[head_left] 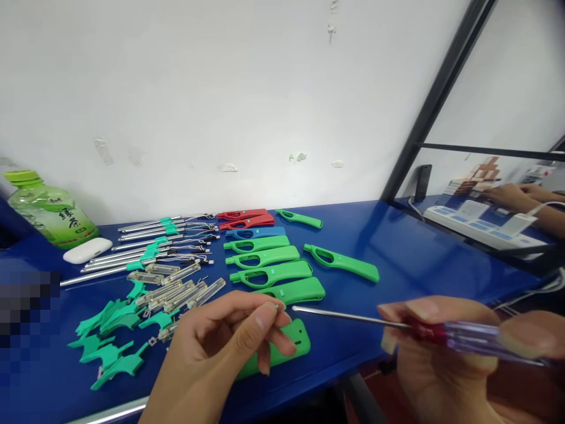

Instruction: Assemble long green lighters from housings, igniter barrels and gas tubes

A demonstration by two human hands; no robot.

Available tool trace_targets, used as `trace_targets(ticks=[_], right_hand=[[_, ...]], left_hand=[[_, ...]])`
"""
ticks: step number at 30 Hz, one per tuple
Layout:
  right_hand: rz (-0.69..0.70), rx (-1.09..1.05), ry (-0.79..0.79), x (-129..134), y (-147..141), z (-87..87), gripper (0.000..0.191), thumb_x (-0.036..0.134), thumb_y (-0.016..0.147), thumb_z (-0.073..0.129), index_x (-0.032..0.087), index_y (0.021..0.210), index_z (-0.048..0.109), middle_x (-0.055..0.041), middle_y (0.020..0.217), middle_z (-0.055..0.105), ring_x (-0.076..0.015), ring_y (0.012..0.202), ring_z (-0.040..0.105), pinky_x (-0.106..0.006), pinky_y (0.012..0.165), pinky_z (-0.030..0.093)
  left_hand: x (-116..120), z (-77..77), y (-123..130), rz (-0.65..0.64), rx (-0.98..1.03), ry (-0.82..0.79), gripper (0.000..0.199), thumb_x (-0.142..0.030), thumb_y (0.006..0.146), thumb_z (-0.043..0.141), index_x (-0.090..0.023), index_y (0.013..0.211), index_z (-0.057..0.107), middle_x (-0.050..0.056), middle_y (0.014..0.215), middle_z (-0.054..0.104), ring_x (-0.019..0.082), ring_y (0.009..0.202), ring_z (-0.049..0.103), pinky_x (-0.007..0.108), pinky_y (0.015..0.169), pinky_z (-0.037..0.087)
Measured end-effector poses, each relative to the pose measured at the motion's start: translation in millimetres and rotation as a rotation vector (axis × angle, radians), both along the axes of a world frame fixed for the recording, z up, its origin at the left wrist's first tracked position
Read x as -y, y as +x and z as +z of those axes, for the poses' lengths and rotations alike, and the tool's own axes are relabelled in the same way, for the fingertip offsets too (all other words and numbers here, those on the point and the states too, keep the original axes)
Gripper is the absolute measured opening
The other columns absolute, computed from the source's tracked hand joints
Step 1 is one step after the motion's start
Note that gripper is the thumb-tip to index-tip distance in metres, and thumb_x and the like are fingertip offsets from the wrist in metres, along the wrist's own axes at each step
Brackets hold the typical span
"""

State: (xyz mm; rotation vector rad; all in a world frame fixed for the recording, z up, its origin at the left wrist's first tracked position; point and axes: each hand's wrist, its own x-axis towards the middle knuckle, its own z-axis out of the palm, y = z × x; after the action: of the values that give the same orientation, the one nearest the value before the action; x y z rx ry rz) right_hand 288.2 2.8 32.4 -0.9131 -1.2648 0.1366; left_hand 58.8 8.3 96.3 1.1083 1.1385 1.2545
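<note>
My right hand (459, 347) grips a screwdriver (463, 335) by its clear purple and red handle, its metal shaft pointing left. The screwdriver tip stops just short of my left hand (229, 347). Thumb and index finger of that hand pinch a small screw (276, 305), of which only a tiny metallic end shows. Beneath the left hand lies a green lighter casing half (296, 338), partly covered by the fingers. Right behind it is a row of green lighter casings (282, 272), with a blue casing (256, 233) and red casings (247, 221) farther back.
Metal lighter tubes (145, 250) with wires, clear fuel tanks (176, 291) and teal triggers (115, 318) lie on the left of the blue table (424, 265). Beyond them are a white case (88, 250) and a green bottle (53, 212). Another person's hands (512, 197) show at right, behind a power strip (485, 227).
</note>
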Motion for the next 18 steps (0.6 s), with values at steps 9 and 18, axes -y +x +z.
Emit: trace_targets(ticks=[9,18], right_hand=[[-0.072,-0.114,-0.015,1.8,-19.1,20.1,0.028,0.03,0.105,0.084,0.036,0.106,0.057,0.0043,0.088,0.065,-0.027,0.073,0.083,-0.045,0.058,0.075],[-0.063,-0.162,-0.007,1.9,-21.8,21.8,0.026,0.033,0.108,0.082,0.035,0.105,0.057,0.0022,0.094,0.071,-0.0261,0.071,0.083,-0.04,0.049,0.07]], left_hand=[[-0.3,-0.5,4.4,-0.043,-0.001,-0.011,0.048,-0.071,0.087,0.095,-0.025,0.08,0.086,0.005,0.068,0.076,0.02,0.065,0.07,0.028,0.063,0.058],[1.1,-0.4,4.9,-0.032,0.02,-0.015,0.045,-0.07,0.086,0.095,-0.026,0.082,0.087,0.004,0.067,0.074,0.021,0.067,0.072,0.028,0.064,0.058]])
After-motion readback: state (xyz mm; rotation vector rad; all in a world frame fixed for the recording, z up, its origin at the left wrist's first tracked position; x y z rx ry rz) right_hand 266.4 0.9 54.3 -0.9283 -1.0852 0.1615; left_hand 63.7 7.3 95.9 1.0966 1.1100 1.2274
